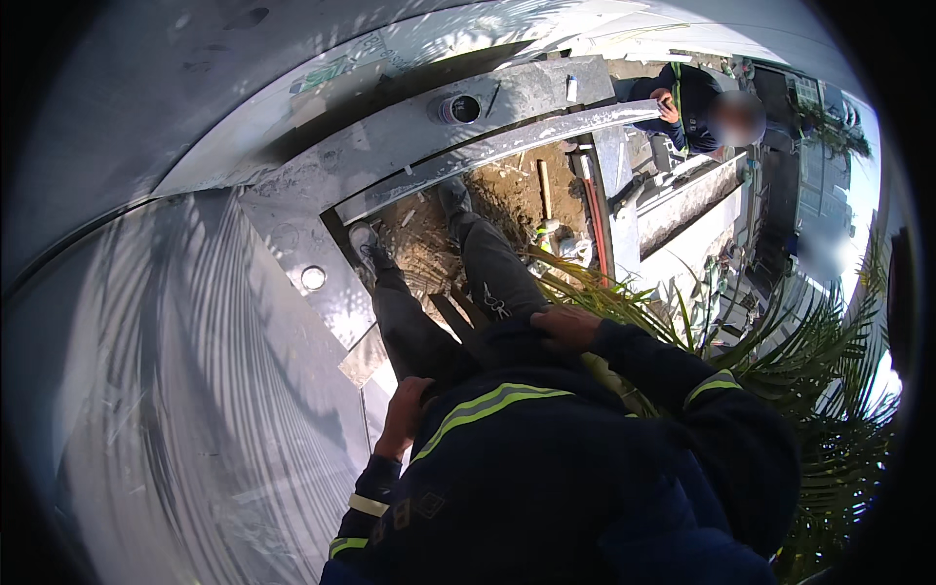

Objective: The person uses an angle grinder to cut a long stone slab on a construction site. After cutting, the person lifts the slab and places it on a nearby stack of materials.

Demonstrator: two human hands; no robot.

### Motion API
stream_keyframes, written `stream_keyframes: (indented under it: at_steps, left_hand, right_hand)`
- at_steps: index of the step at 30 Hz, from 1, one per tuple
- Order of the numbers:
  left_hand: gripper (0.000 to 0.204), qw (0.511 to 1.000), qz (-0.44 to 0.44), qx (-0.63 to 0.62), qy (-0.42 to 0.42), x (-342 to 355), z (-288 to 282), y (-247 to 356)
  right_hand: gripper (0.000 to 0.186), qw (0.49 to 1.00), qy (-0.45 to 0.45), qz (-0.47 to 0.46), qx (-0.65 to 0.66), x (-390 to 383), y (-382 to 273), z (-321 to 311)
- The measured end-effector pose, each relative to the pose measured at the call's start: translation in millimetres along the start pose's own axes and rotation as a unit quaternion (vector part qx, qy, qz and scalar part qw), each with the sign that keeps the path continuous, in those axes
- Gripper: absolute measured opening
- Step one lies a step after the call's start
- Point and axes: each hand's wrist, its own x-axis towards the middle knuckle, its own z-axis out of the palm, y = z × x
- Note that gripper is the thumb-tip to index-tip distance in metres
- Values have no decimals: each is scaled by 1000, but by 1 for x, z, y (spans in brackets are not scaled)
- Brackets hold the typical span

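Both my hands are at my waist, over dark trousers. My left hand is closed on the dark cloth at my left hip, its fingertips mostly hidden. At the right hip, my right hand has its fingers curled on the trousers just below the hem of my dark jacket with reflective bands. A small bunch of metal, possibly keys, hangs on the right thigh. My shoes stand on bare soil inside a framed pit. Ahead, a long grey slab spans the pit's far side.
A co-worker at the far right has a hand on the slab's end. A bucket and a small white-rimmed can stand on the grey ledges. A wooden-handled hammer and red pipes lie right. Palm fronds crowd my right side.
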Motion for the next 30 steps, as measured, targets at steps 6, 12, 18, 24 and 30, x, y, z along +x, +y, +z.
stream_keyframes:
  at_steps: [6, 12, 18, 24, 30]
  left_hand:
    - [29, 992, -90, -84, -22, 13, 17, -9]
    - [29, 978, -205, -28, 32, -15, 59, -45]
    - [31, 993, -113, -24, -34, -14, 15, -70]
    - [16, 994, -74, -50, 61, 175, -96, -133]
    - [31, 952, -57, 287, 95, 382, -184, -242]
  right_hand:
    - [24, 985, 146, -39, 77, -7, 31, 16]
    - [21, 991, 49, -36, 122, -16, 51, 5]
    - [25, 985, -61, -80, 141, 3, 47, 4]
    - [31, 931, 327, 59, 151, 162, 64, -40]
    - [31, 923, 371, 19, 96, 298, 132, -84]
